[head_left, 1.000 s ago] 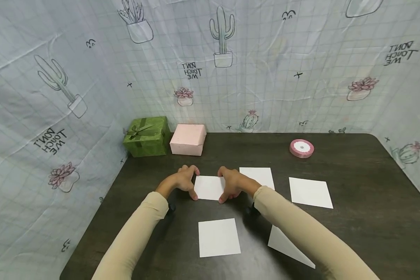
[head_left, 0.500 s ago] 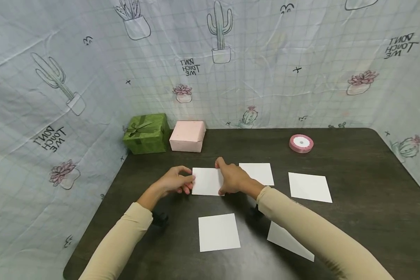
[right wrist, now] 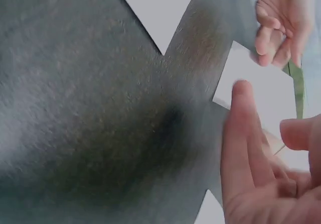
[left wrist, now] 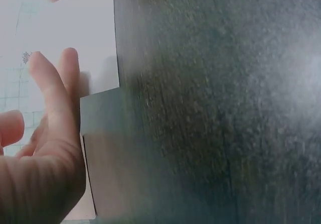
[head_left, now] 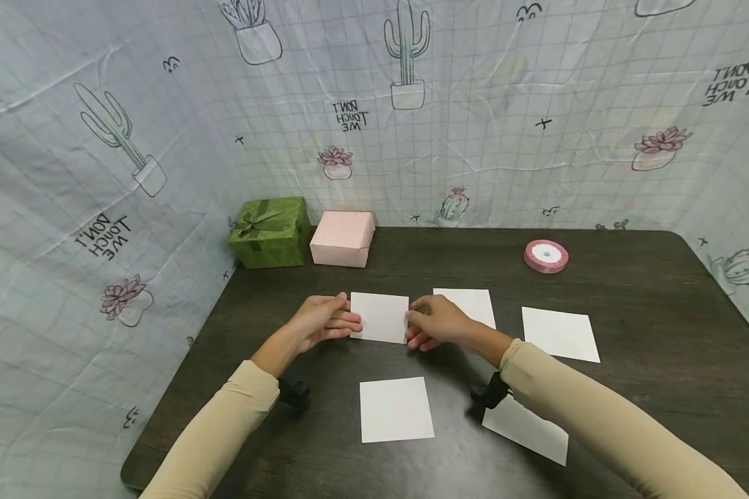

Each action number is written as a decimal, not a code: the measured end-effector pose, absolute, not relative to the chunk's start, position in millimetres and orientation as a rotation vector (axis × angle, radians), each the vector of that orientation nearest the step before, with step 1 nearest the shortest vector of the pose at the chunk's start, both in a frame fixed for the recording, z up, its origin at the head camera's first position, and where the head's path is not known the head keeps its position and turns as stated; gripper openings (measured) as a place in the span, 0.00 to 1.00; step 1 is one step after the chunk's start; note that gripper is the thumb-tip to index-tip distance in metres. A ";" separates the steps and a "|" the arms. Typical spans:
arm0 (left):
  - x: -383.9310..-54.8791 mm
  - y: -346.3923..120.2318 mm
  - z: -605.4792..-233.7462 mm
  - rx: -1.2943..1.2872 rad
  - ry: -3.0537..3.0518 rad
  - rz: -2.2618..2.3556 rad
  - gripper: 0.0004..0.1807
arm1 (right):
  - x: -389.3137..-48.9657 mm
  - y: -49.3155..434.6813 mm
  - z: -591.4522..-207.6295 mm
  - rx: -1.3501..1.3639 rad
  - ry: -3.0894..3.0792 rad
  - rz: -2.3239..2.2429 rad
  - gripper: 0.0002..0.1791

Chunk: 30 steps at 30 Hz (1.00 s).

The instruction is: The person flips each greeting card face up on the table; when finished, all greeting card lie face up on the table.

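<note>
A white card [head_left: 379,317] is between my two hands in the head view; whether it lies flat on the table or is slightly lifted I cannot tell. My left hand [head_left: 326,320] is at its left edge, with extended fingers overlapping that edge. At the opposite edge is my right hand [head_left: 438,321], its fingers loosely bent. In the left wrist view, the fingers [left wrist: 57,91] reach over the card [left wrist: 83,25] with the thumb apart. The right wrist view has the right thumb [right wrist: 301,133] spread from the fingers [right wrist: 241,133], the card [right wrist: 256,86] beyond them.
More white cards [head_left: 396,410] lie about, one [head_left: 560,334] at right, one [head_left: 468,303] behind my right hand and one [head_left: 527,430] partly under my right sleeve. A green box [head_left: 270,235], a pink box [head_left: 343,239] and a ribbon roll [head_left: 546,256] stand at the table's [head_left: 655,298] back.
My hands have shifted from gripping the card's top and bottom edges to its left and right sides. The left hand changed first, then the right. The card shows more of its face.
</note>
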<state>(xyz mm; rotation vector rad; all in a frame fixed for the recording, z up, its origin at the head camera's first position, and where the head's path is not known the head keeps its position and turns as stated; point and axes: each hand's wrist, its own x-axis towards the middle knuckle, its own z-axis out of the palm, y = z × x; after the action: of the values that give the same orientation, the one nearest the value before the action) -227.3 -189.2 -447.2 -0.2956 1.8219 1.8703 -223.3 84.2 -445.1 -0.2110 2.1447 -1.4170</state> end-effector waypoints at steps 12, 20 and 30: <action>-227.9 -185.1 -408.7 -0.108 1.915 1.992 0.24 | -229.4 91.8 -417.1 -0.140 2.015 -1.717 0.30; -230.4 -183.5 -411.5 0.150 2.371 1.628 0.15 | -233.6 89.6 -427.3 -0.488 2.504 -1.472 0.18; -224.2 -173.5 -443.1 0.342 2.699 1.052 0.21 | -239.2 78.8 -456.0 -0.877 2.709 -1.092 0.21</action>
<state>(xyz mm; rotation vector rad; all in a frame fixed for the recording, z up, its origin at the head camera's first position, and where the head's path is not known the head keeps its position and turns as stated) -224.2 -173.5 -443.1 0.3416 2.6985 1.0521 -239.2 78.8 -456.0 -0.8773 2.7089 -1.0922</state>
